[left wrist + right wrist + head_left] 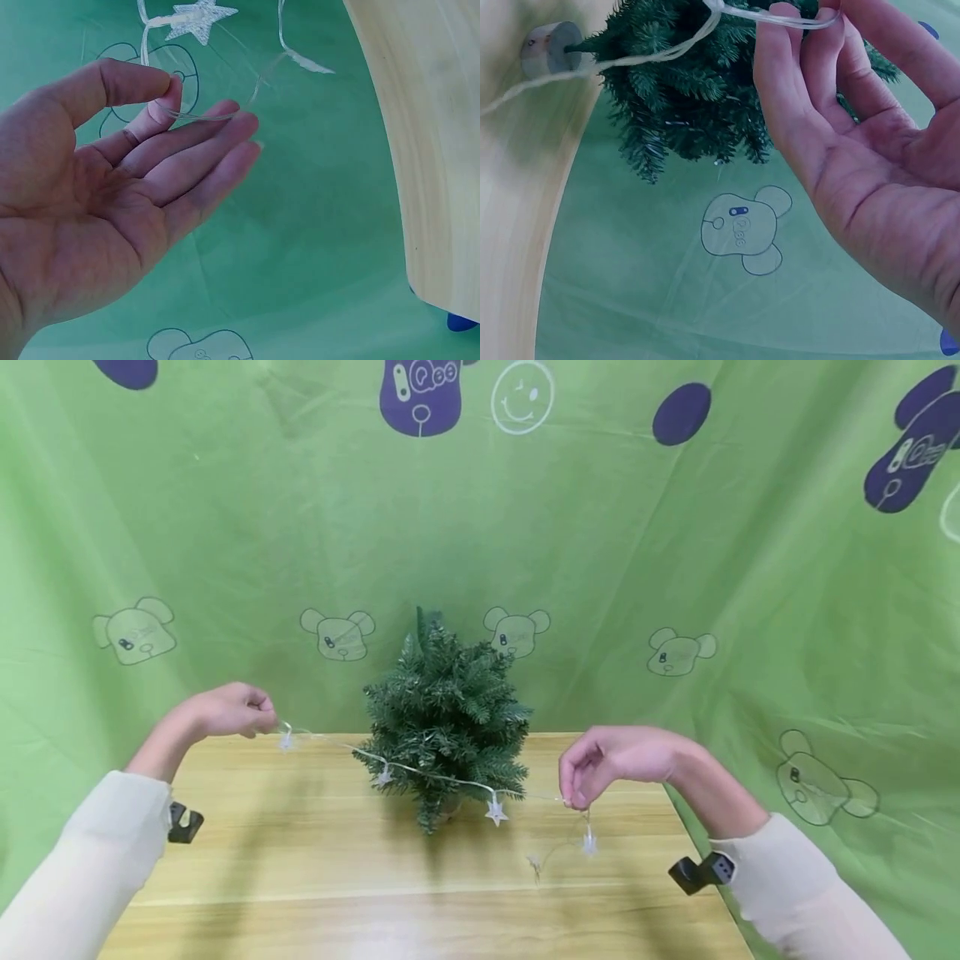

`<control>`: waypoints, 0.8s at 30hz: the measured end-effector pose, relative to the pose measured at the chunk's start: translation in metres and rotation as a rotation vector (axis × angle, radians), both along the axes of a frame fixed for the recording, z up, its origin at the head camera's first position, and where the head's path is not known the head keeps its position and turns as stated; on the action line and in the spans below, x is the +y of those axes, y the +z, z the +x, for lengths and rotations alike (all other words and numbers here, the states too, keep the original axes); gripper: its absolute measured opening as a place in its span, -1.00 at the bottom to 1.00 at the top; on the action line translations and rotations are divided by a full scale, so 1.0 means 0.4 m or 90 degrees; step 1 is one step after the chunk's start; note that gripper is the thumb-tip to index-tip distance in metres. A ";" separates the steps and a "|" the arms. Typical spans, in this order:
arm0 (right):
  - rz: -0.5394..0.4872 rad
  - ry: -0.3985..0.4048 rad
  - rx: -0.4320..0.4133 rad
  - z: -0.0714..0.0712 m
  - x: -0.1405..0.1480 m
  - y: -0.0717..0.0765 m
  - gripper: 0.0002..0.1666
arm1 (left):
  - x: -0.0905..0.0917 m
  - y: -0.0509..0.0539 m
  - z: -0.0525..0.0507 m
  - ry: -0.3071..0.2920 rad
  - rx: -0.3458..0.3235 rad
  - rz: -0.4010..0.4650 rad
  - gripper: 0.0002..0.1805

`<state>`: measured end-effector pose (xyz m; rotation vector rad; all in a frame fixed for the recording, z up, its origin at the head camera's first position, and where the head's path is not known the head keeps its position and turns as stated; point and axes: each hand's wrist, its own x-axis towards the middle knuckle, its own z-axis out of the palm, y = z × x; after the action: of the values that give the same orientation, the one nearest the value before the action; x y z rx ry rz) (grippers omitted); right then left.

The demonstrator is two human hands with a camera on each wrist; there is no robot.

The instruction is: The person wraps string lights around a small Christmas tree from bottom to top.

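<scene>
A clear-wired string of star lights stretches across the front of a small green artificial Christmas tree, sloping down from left to right. My left hand pinches the wire between thumb and index finger, left of the tree; a star hangs close to these fingers in the left wrist view. On the other side, my right hand pinches the wire with its fingertips. Below it dangle another star and a loose stretch of wire. In the right wrist view the wire passes before the tree's branches.
The tree stands near the back of a light wooden table, its round base showing in the right wrist view. A green cloth printed with bear shapes hangs behind and at the sides. Black camera mounts sit at both wrists.
</scene>
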<state>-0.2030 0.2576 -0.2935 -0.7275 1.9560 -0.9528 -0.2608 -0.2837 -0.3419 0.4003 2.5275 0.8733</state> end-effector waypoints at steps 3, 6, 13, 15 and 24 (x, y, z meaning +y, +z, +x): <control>0.009 0.004 -0.013 0.006 -0.013 -0.011 -0.83 | -0.005 -0.006 0.005 0.008 -0.008 0.011 -0.86; 0.022 0.009 -0.022 0.011 -0.026 -0.018 -0.83 | -0.010 -0.012 0.005 0.005 -0.001 0.017 -0.86; 0.041 0.027 -0.010 0.018 -0.045 -0.025 -0.82 | -0.011 -0.024 0.003 -0.004 0.001 0.027 -0.88; 0.047 0.028 -0.006 0.019 -0.049 -0.028 -0.82 | -0.010 -0.027 0.005 -0.005 -0.004 0.032 -0.89; 0.060 0.026 -0.036 0.023 -0.065 -0.045 -0.83 | -0.009 -0.031 0.007 -0.001 0.006 0.018 -0.89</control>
<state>-0.1938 0.2314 -0.3114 -0.6774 1.9151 -0.8420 -0.2579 -0.2872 -0.3543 0.4165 2.5262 0.9088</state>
